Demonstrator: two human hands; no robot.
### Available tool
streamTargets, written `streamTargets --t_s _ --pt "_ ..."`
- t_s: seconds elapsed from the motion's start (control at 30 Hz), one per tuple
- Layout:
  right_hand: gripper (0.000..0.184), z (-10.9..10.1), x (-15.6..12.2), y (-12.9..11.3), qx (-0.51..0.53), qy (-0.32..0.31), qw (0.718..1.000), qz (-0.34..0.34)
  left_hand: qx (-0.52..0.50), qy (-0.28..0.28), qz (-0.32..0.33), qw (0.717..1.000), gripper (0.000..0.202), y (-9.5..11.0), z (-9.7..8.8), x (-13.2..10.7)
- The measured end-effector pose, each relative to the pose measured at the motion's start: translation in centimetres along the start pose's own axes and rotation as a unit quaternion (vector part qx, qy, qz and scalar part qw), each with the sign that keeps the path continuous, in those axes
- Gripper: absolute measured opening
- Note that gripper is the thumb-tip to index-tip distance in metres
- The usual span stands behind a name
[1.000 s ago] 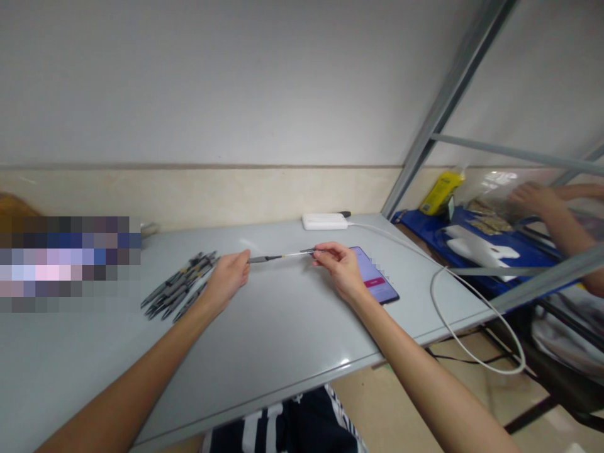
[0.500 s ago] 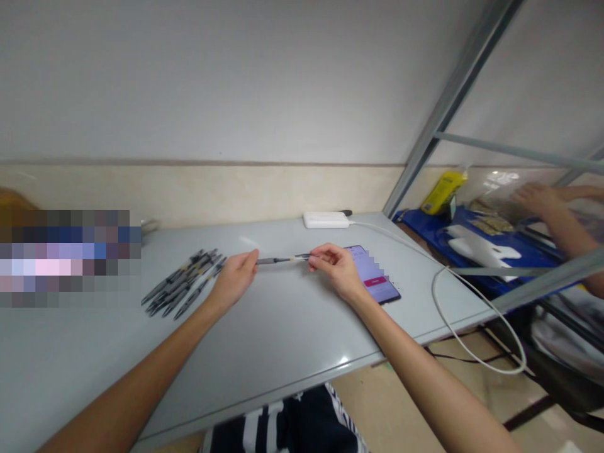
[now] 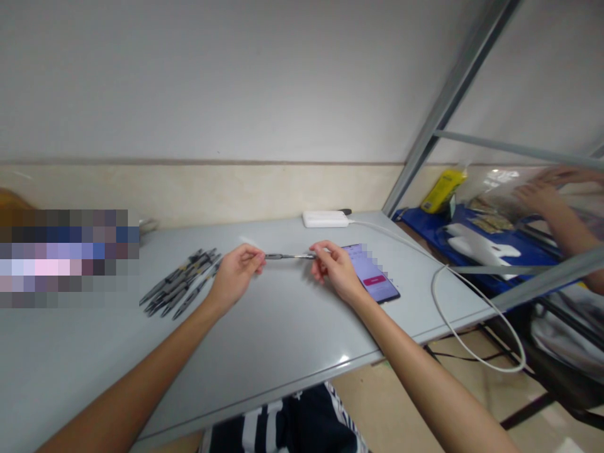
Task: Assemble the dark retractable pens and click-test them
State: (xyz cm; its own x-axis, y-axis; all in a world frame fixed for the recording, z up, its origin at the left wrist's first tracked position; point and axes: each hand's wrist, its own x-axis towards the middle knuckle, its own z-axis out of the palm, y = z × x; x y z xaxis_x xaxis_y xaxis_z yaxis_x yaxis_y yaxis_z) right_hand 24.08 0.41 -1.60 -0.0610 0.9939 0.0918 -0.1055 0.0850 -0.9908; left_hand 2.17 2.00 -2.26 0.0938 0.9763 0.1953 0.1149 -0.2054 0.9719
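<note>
Smooth, glossy pale-grey tabletop (image 3: 278, 327), running out of view at left. Far side meets a wall: cream strip (image 3: 236, 195) low, plain grey-white surface (image 3: 212, 82) above. Grey metal frame (image 3: 419, 145) slants up at right. Past it, a blue tabletop (image 3: 419, 225) with a yellow packet (image 3: 443, 190) and flat white piece (image 3: 481, 251); a co-worker's hand (image 3: 540, 195) there, partly blurred. Beige floor (image 3: 372, 402) below, near right. Far-left area pixelated, contents can't be told.

Slim grey pen (image 3: 287, 257), dark and shiny in parts, held level over mid-table, between the two hands. Left hand (image 3: 240, 267) pinches its left end, thumb against fingers. Right hand (image 3: 334, 265) pinches its right end between thumb and fingertips, other fingers curled.

Pile of grey pens (image 3: 177, 286) on the table just left of left hand. Dark-edged phone, screen lit, (image 3: 377, 286) lies just right of right hand. White rounded box (image 3: 325, 219) at far edge; white cable (image 3: 500, 370) runs from it to the right, looping down past the right edge.

Near edge slopes up toward the right, navy-and-white clothing (image 3: 306, 421) below it. Widest open stretch: between forearms, down to near edge. Right side tighter: phone and cable.
</note>
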Motion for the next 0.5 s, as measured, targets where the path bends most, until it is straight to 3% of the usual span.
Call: streamTargets --t_s 0.23,0.37,0.5 --pt "0.027 -0.02 -0.10 0.02 -0.017 -0.037 0.999 0.019 -0.025 0.020 -0.009 0.999 0.031 0.10 -0.32 0.10" --pt "0.047 -0.32 0.04 0.12 -0.078 -0.033 0.995 0.043 -0.036 0.015 -0.012 0.999 0.031 0.21 -0.14 -0.01" --pt "0.031 -0.50 -0.03 -0.30 -0.058 -0.030 0.998 0.011 -0.038 0.021 -0.010 0.999 0.031 0.05 -0.17 0.09"
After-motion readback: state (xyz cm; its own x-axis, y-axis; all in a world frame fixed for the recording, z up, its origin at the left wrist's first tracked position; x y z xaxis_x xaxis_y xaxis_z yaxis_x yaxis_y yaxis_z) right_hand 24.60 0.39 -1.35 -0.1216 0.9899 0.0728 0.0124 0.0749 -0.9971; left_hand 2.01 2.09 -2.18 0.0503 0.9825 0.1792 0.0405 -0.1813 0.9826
